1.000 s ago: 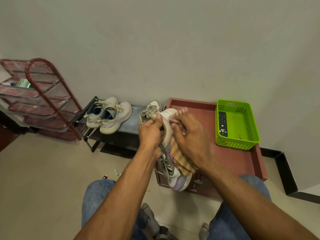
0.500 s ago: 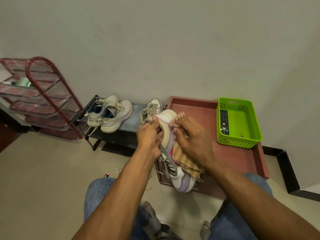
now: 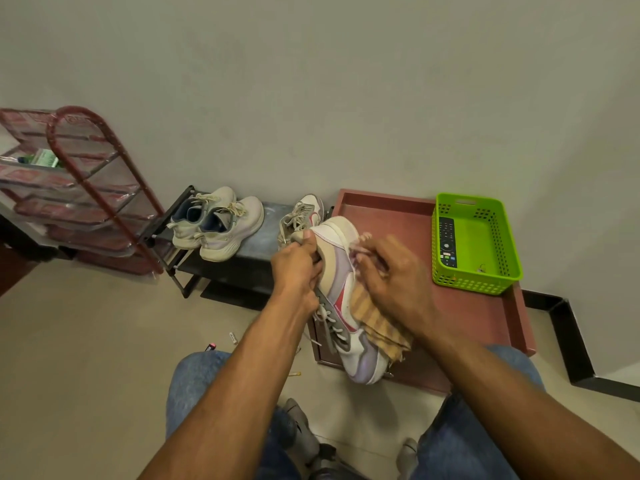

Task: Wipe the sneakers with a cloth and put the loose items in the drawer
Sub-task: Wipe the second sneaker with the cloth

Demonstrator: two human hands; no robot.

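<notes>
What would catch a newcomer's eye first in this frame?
Centre frame, the left hand grips a white, lilac and pink sneaker while the right hand presses a striped tan cloth against its side. To the right, a bright green basket holding a remote stands on the reddish cabinet top.

Right hand (image 3: pixel 394 275) slid cloth (image 3: pixel 377 320) toward sneaker (image 3: pixel 341 292) heel.

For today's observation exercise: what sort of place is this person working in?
Probably a home entryway or shoe corner: a low black shoe bench holding beige lace-up sneakers, a red-framed tiered rack beside it, and a low reddish-brown cabinet against a plain wall.
</notes>
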